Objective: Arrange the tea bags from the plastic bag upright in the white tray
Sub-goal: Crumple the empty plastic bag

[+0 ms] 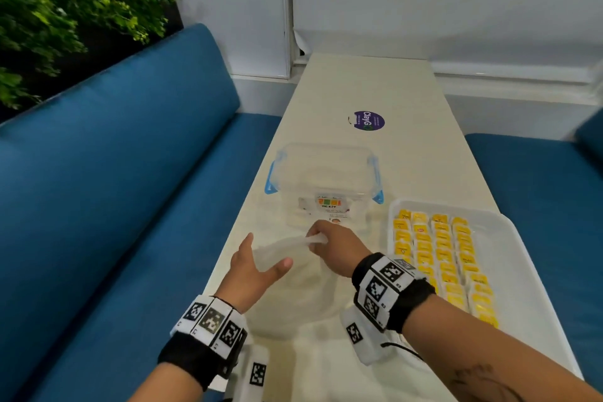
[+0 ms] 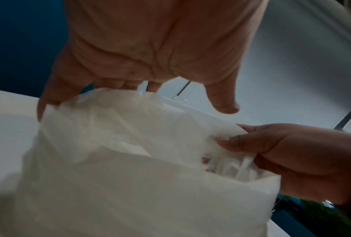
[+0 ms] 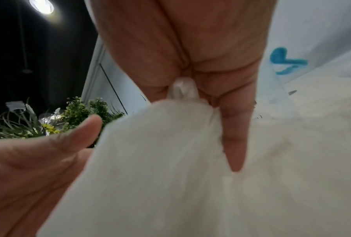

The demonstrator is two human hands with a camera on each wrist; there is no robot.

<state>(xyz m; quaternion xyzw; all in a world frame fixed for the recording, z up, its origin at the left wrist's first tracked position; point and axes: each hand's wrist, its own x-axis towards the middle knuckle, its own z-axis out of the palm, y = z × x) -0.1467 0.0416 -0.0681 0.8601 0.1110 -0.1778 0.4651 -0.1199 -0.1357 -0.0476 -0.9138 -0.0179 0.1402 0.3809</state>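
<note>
- Fingers (image 2: 233,141) of the right hand (image 1: 336,246) are seen curled and pinched on the gathered top of the plastic bag (image 1: 287,274), which lies on the table (image 1: 375,91).
- Left hand (image 1: 253,266) is held spread, fingertips touching the bag's edge.
- Yellow tea bags (image 1: 440,254) are stood in rows in the white tray (image 1: 522,271), just right.
- A clear lidded box (image 1: 323,183) is noted beyond the hands.

On the long cream table (image 1: 375,91) a round purple sticker (image 1: 369,121) reads "ClayG" in white letters, with smaller print beside it too fine to read. The clear plastic box with blue clips (image 1: 323,186) carries a paper label (image 1: 329,206) with coloured blocks and a dark line, perhaps "NC KIT"; the rest is blurred. The wristbands' squares hold small characters, unreadable.
</note>
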